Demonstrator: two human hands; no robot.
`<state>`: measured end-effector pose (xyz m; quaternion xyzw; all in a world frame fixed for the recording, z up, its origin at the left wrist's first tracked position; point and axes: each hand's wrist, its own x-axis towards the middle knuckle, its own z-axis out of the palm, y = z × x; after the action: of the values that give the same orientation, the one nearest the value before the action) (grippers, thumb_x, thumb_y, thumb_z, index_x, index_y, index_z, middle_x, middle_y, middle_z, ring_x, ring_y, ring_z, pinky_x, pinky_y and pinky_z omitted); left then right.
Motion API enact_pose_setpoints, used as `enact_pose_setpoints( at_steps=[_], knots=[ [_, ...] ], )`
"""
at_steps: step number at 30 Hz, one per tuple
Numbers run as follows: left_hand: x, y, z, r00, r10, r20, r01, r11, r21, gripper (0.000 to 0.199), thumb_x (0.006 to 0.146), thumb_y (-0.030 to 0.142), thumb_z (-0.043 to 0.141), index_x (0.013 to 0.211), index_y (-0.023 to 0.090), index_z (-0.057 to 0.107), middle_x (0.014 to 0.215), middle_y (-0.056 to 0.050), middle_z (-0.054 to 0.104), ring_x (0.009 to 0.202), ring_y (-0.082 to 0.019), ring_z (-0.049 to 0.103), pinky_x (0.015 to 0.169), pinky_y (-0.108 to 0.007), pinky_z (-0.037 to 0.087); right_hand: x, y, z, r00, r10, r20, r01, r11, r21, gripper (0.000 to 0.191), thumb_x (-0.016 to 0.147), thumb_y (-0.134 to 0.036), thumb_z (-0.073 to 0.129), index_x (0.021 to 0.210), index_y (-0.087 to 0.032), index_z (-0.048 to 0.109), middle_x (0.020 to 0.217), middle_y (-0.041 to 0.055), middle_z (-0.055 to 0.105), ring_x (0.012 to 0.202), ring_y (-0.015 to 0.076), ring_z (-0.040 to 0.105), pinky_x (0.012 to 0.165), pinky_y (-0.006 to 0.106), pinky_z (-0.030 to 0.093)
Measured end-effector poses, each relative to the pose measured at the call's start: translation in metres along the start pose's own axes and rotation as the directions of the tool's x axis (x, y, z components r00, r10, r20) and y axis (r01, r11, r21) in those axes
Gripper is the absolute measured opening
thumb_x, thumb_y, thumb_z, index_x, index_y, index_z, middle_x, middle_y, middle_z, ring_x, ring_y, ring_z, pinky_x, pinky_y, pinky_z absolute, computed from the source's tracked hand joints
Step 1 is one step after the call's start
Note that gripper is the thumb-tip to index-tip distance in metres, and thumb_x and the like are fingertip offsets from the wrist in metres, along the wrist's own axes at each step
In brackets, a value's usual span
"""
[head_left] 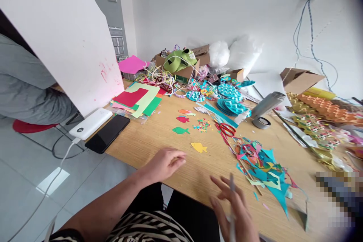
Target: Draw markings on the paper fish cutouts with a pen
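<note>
My left hand [166, 163] is over the near edge of the table, its fingers curled in with nothing visible in them. Just beyond it lies a yellow paper fish [199, 147]. My right hand [236, 208] is to the right, slightly blurred, with a slim grey pen [232, 204] held upright among partly spread fingers. Farther back are a green paper fish [181, 131], a red paper fish [183, 120] and an orange paper fish [185, 112]. Beside these sits a small heap of coloured paper bits [202, 124].
Red-handled scissors [227, 129] lie near a pile of paper scraps [269, 172] on the right. A metal flask [268, 105] and a tape roll [261, 122] stand behind. Coloured sheets [136, 98], a black phone [107, 134] and a white power bank [91, 123] are left.
</note>
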<state>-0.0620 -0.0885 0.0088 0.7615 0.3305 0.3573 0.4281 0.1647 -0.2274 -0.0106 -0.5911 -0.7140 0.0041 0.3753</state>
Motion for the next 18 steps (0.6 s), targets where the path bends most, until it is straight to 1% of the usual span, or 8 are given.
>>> enact_pose_setpoints(
  at_steps=[4,6,9,11,12,14,16,18],
  knots=[
    [-0.003,-0.025,-0.010,0.967,-0.113,-0.230,0.097,0.992,-0.078,0.030,0.093,0.036,0.053,0.113,0.016,0.065,0.090,-0.007,0.072,0.083,-0.018,0.069,0.076,-0.026,0.053,0.066,-0.007,0.047,0.973,-0.138,0.183,0.129,0.990,0.060,0.041,0.097,-0.020,0.047,0.137,-0.021,0.043,0.113,0.0140,0.065,0.127,0.0269,0.052,0.100,0.048,0.049],
    [-0.006,-0.032,-0.014,0.935,-0.145,-0.323,0.113,0.987,-0.116,0.034,0.094,0.038,0.051,0.117,0.015,0.061,0.088,-0.007,0.071,0.082,-0.018,0.069,0.075,-0.027,0.054,0.092,-0.005,0.066,0.952,-0.188,0.242,0.180,0.982,0.055,0.045,0.096,-0.020,0.047,0.140,-0.018,0.040,0.103,0.0122,0.066,0.126,0.0277,0.053,0.109,0.055,0.039],
    [-0.008,-0.036,-0.016,0.899,-0.169,-0.404,0.108,0.980,-0.170,0.036,0.093,0.039,0.051,0.118,0.014,0.058,0.086,-0.008,0.070,0.079,-0.018,0.068,0.071,-0.027,0.054,0.114,-0.004,0.079,0.944,-0.204,0.261,0.213,0.977,-0.005,0.035,0.096,-0.017,0.043,0.130,-0.015,0.048,0.095,0.0119,0.068,0.114,0.0292,0.061,0.108,0.061,0.036],
    [-0.009,-0.036,-0.016,0.887,-0.174,-0.429,0.096,0.975,-0.199,0.036,0.093,0.039,0.053,0.118,0.014,0.057,0.085,-0.007,0.069,0.078,-0.017,0.068,0.069,-0.026,0.055,0.114,-0.009,0.070,0.927,-0.244,0.284,0.255,0.967,-0.003,0.020,0.096,-0.020,0.045,0.111,-0.018,0.058,0.085,0.0087,0.068,0.100,0.0281,0.066,0.104,0.060,0.040],
    [-0.010,-0.035,-0.016,0.882,-0.177,-0.437,0.091,0.973,-0.211,0.036,0.092,0.039,0.053,0.118,0.014,0.058,0.084,-0.007,0.069,0.078,-0.017,0.068,0.069,-0.026,0.055,0.109,-0.012,0.060,0.911,-0.266,0.315,0.270,0.962,0.031,0.013,0.096,-0.022,0.047,0.095,-0.020,0.060,0.074,0.0052,0.065,0.081,0.0238,0.068,0.099,0.054,0.046],
    [-0.010,-0.034,-0.016,0.874,-0.184,-0.450,0.084,0.969,-0.232,0.035,0.092,0.038,0.054,0.117,0.014,0.058,0.083,-0.006,0.068,0.077,-0.016,0.067,0.068,-0.026,0.055,0.097,-0.021,0.036,0.895,-0.230,0.382,0.190,0.972,0.138,0.027,0.097,-0.026,0.049,0.070,-0.022,0.051,0.060,0.0002,0.056,0.055,0.0151,0.059,0.075,0.035,0.056],
    [-0.009,-0.034,-0.015,0.869,-0.193,-0.456,0.083,0.965,-0.250,0.035,0.091,0.038,0.055,0.117,0.014,0.058,0.081,-0.005,0.067,0.074,-0.015,0.067,0.066,-0.024,0.054,0.086,-0.028,0.015,0.911,-0.228,0.343,0.149,0.959,0.242,0.029,0.097,-0.027,0.049,0.068,-0.023,0.047,0.056,-0.0021,0.053,0.049,0.0125,0.055,0.063,0.028,0.055],
    [-0.008,-0.034,-0.013,0.869,-0.198,-0.454,0.083,0.962,-0.261,0.035,0.091,0.038,0.056,0.117,0.014,0.058,0.080,-0.004,0.067,0.072,-0.015,0.066,0.065,-0.024,0.054,0.081,-0.034,0.009,0.914,-0.212,0.346,0.139,0.965,0.224,0.018,0.096,-0.030,0.053,0.081,-0.021,0.054,0.069,0.0029,0.063,0.063,0.0159,0.064,0.064,0.027,0.055]
  ],
)
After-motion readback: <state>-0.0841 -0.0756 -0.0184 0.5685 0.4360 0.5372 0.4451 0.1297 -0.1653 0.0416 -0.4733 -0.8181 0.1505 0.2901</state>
